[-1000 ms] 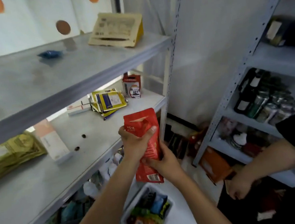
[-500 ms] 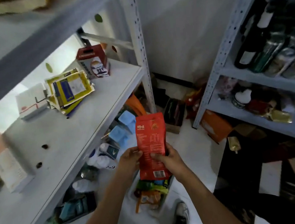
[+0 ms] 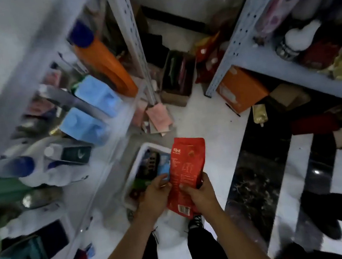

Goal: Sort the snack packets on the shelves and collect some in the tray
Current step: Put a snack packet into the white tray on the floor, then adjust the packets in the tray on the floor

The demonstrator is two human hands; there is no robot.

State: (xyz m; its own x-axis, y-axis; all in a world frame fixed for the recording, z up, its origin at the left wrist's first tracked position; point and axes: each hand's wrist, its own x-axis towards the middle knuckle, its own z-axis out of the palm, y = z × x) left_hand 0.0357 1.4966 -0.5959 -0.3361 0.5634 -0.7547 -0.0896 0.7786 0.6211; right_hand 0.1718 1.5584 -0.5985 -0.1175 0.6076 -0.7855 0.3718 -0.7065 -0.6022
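Head view: both hands, left hand [image 3: 155, 194] and right hand [image 3: 198, 191], pinch the lower half of a glossy red packet [image 3: 186, 171], flat and rectangular, long axis pointing away, just right of the white plastic tray [image 3: 139, 159] on the floor.

Red packet [image 3: 185, 175] now lower, seemingly right over the white tray [image 3: 137, 167] on the floor.
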